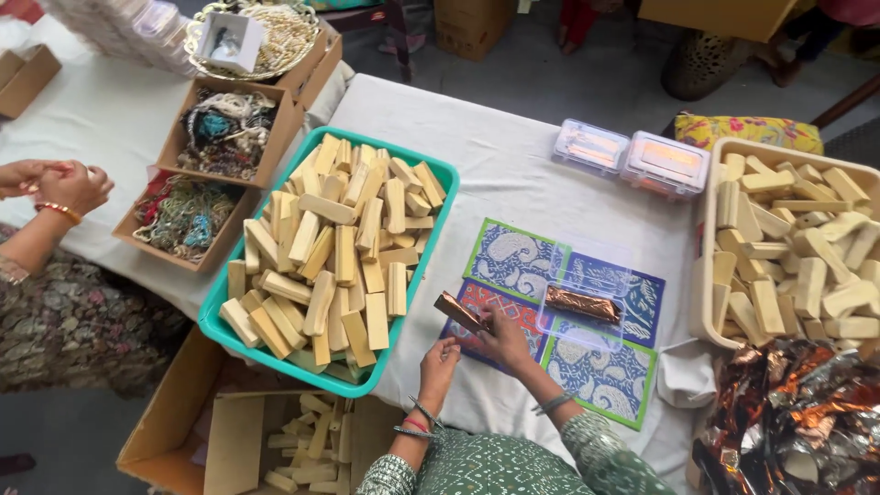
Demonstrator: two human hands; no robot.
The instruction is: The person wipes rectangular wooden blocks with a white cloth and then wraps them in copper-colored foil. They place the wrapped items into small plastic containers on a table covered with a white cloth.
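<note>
**A:** Both hands are low at the table's near edge. The right hand (506, 337) pinches a small copper-foil-wrapped bar (459, 312), holding it tilted above the patterned paper cards (513, 258). The left hand (438, 359) sits just beside it with fingers curled loosely inward; I can't tell whether it touches the bar.

**B:** And the containers?

**A:** Just right of the hands, a clear shallow plastic box (587, 298) rests open on the cards with one more foil-wrapped bar (583, 303) lying inside. To the left, a teal rectangular plastic tray (216, 323) is heaped with pale tan bare bars (335, 247). At the right edge, a cream plastic tub (708, 240) holds more of the same.

**B:** Anything behind?

**A:** Two closed clear lidded boxes (632, 156) stand side by side farther back. Crumpled copper foil sheets (788, 412) pile up bottom right. On the left, brown cardboard boxes (174, 147) hold tangled beaded strings, and another person's hands (55, 183) hover near them.
</note>
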